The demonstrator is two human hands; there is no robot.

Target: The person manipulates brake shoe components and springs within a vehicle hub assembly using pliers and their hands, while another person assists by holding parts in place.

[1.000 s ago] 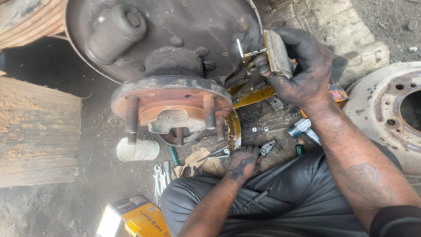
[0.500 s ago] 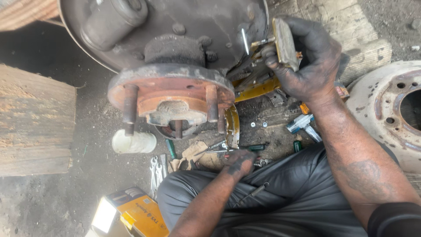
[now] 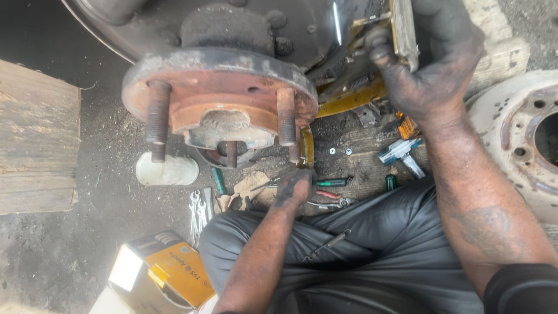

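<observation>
The brake shoe is clenched in the right hand, now raised closer against the backing plate. The left hand, lowered among the ground tools, is seen knuckles-up; its grip cannot be told.

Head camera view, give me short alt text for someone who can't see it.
A person's grimy right hand presses a brake shoe against the backing plate behind a rusty wheel hub with studs. The left hand reaches down among screwdrivers and pliers on the dirty ground. A brake drum lies at right, a yellow box at lower left.
</observation>
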